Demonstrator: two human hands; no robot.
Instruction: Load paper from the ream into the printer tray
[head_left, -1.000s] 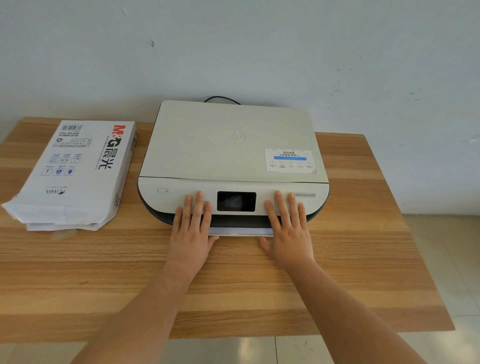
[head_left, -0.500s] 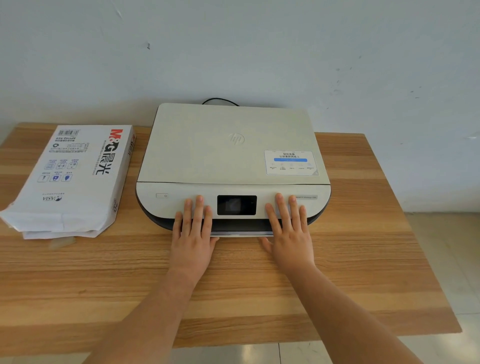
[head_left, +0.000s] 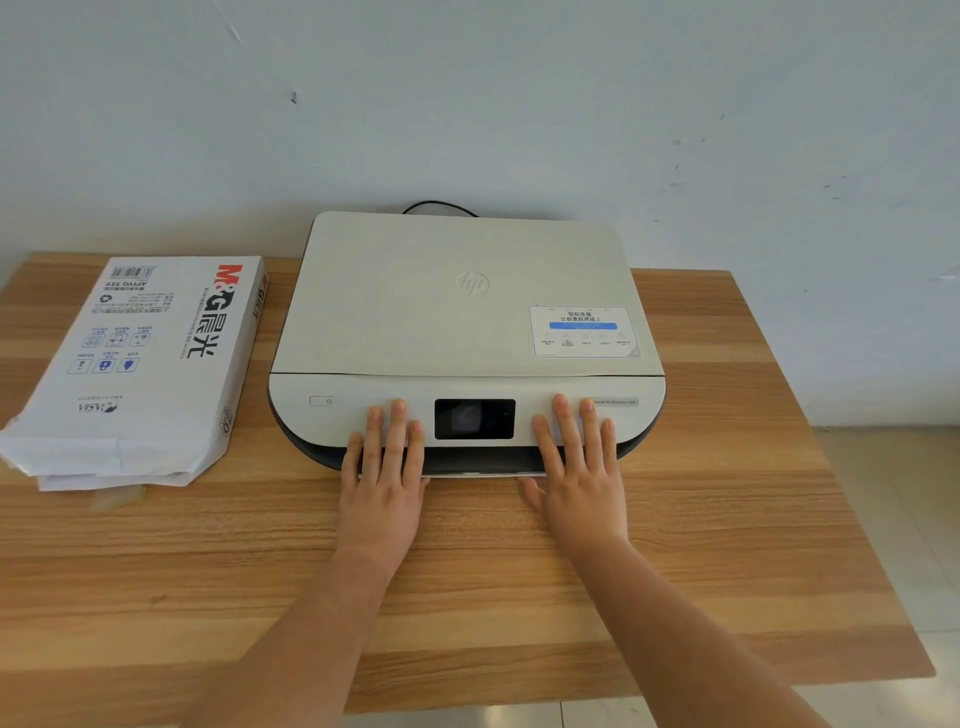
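A cream flatbed printer (head_left: 467, 312) sits at the back middle of the wooden table (head_left: 727, 519). Its tray (head_left: 478, 472) is pushed almost fully into the front, with only a thin pale edge showing under the dark slot. My left hand (head_left: 384, 478) lies flat, fingers spread, on the front panel left of the small dark screen (head_left: 474, 418). My right hand (head_left: 579, 473) lies flat the same way to the right of the screen. Neither hand holds anything. The white paper ream (head_left: 140, 364) lies left of the printer, its near end torn open.
A black cable (head_left: 439, 206) runs out behind the printer against the pale wall. A scrap of clear tape (head_left: 111, 499) lies in front of the ream. Tiled floor shows past the table's right edge.
The tray's pale edge has slid further into the printer and sticks out less than before. Both hands stay flat on the front panel.
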